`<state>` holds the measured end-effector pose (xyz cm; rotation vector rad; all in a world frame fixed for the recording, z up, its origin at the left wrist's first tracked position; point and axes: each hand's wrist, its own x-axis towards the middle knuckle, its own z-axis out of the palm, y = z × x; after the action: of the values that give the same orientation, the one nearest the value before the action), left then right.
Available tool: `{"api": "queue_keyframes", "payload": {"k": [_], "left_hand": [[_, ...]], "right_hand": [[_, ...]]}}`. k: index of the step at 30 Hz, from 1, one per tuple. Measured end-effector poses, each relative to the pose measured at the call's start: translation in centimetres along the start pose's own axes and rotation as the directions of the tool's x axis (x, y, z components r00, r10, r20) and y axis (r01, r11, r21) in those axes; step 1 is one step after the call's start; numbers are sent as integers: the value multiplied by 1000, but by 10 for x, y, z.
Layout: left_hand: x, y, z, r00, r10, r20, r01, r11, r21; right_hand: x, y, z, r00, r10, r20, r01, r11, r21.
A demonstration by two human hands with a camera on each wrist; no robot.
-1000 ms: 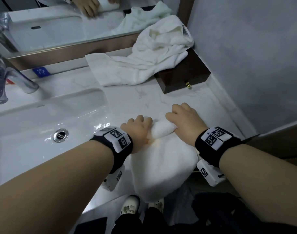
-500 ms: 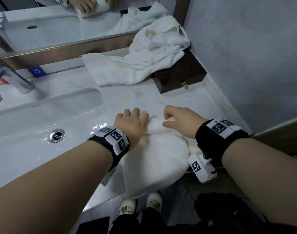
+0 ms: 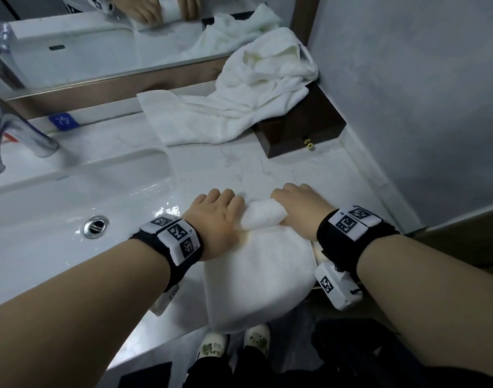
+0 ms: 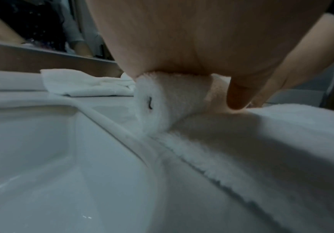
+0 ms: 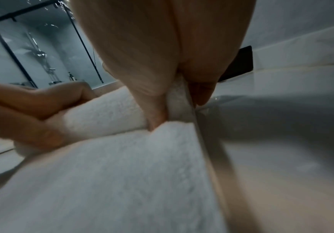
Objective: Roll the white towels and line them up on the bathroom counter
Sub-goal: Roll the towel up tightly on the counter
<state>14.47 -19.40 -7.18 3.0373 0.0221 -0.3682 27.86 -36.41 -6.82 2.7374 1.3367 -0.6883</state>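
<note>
White terry hides most of both palms: the left hand (image 3: 217, 217) and right hand (image 3: 301, 211) sit a little apart, each curled over one end of the half-rolled towel (image 3: 260, 268). Its loose tail drapes off the counter (image 3: 239, 163) edge toward the person, the hem cut off from sight. Ahead of the hands lies a crumpled second towel (image 3: 239, 105), partly over a dark wooden box (image 3: 304, 130). Left of the left hand is the sink (image 3: 57, 219).

A: Head view looks steeply down from above over the counter (image 3: 267, 169), toward the mirror (image 3: 99, 51).
B: Both wrist views sit low, close, facing forward; all share the rolled towel (image 3: 263, 214).
</note>
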Motion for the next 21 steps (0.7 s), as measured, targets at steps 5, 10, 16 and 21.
{"api": "queue_keyframes", "payload": {"k": [5, 10, 16, 21], "left_hand": [[-1, -3, -8, 989, -144, 38, 148, 913, -381], [5, -5, -21, 966, -162, 204, 238, 867, -439], [8, 2, -20, 946, -172, 275, 275, 875, -399], [7, 8, -14, 961, -168, 218, 227, 932, -283]], "right_hand": [[2, 4, 5, 993, 0, -121, -12, 995, -101], [-7, 1, 9, 968, -8, -252, -39, 983, -181], [-11, -1, 9, 978, 31, -204, -62, 987, -147], [-14, -2, -6, 999, 40, -19, -40, 999, 26]]}}
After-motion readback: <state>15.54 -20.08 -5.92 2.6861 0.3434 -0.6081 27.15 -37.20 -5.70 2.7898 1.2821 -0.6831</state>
